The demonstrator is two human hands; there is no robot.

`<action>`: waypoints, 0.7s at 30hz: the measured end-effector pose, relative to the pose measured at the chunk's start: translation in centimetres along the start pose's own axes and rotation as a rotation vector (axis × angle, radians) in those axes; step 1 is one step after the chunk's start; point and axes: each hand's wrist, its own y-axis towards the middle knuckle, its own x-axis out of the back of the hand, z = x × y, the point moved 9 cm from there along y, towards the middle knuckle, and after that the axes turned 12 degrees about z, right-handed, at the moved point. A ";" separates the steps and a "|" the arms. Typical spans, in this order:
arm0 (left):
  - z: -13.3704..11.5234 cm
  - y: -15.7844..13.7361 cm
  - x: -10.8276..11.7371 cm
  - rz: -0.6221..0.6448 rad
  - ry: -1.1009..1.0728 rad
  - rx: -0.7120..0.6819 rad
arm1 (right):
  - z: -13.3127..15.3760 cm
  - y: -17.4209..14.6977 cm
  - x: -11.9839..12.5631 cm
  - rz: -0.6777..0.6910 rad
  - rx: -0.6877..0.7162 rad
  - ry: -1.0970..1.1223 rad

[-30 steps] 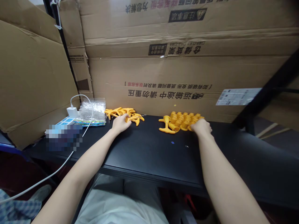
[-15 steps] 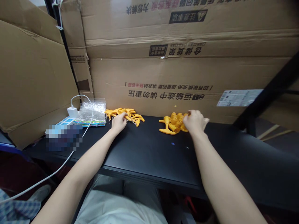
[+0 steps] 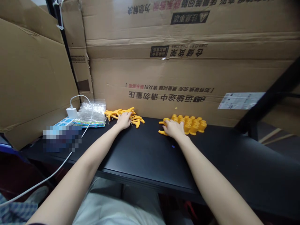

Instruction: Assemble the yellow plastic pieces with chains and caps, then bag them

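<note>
The right hand (image 3: 173,128) lies over a yellow handle (image 3: 162,132) on the table (image 3: 150,159). The handle's bar runs roughly left to right, its tip pointing left; the hand covers the rest, so the full long axis is hidden. I cannot tell whether the fingers have closed on it.

The left hand (image 3: 123,121) reaches over a pile of corkscrews (image 3: 138,120) lying at mixed angles, a few metal spirals pointing toward the near side. Its fingers are bent, but what they grip, if anything, is out of sight.

Just right of the right hand, yellow cups (image 3: 194,128) stand packed in rows, narrow ends up. Left of the pile are clear bags (image 3: 91,112) and a white charger (image 3: 72,112); its cable (image 3: 92,114) passes in front of the bags.

The tabletop is black, with a blue spot (image 3: 173,146) nearer than the cups. Cardboard (image 3: 145,72) printed upside down walls the back.
</note>
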 end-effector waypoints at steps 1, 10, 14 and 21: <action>0.0 0.4 -0.3 0.014 0.009 0.008 | 0.0 0.0 0.0 0.003 0.002 -0.002; 1.5 2.0 -2.2 0.024 0.027 0.126 | 1.8 0.3 -0.2 -0.023 0.099 0.002; 1.5 1.7 -2.3 -0.010 0.014 0.148 | 3.5 -0.1 -0.1 -0.013 0.156 0.026; 1.1 1.9 -2.5 -0.022 0.008 0.132 | 5.4 -0.4 -0.2 -0.003 0.205 0.080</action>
